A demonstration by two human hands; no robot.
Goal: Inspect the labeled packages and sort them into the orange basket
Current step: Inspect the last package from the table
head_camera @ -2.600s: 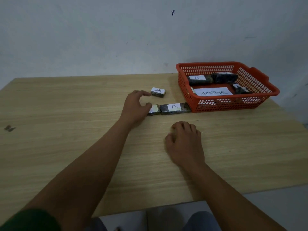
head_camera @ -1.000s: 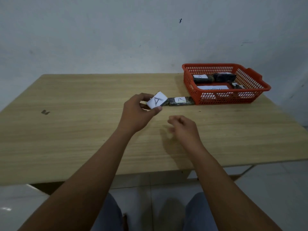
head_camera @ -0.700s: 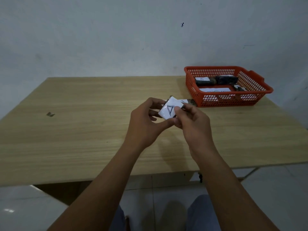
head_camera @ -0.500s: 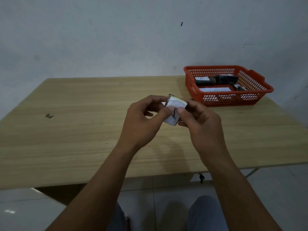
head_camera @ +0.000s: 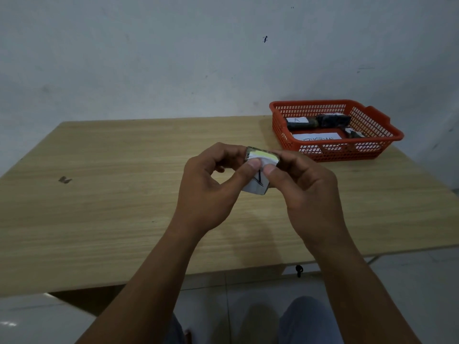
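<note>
A small package [head_camera: 258,170] with a white paper label marked with black strokes is held above the middle of the wooden table [head_camera: 99,194]. My left hand [head_camera: 211,187] and my right hand [head_camera: 303,192] both pinch it, thumbs on the label, its top edge tilted up toward me. The orange basket [head_camera: 380,141] stands at the table's back right. Inside it lie a dark package labelled A [head_camera: 298,122], another dark package [head_camera: 332,120], a third at the right [head_camera: 355,133] and a white paper slip [head_camera: 316,137]. My hands hide the table just behind them.
A small dark scrap [head_camera: 65,180] lies on the table at the left. A pale wall [head_camera: 173,58] rises directly behind the table. The table's front edge runs below my forearms, with tiled floor [head_camera: 236,294] and my knees beneath.
My left hand lifted the package off the table, my right hand joined it, and both have tipped it so its top edge faces me. The camera has pulled back from the table.
</note>
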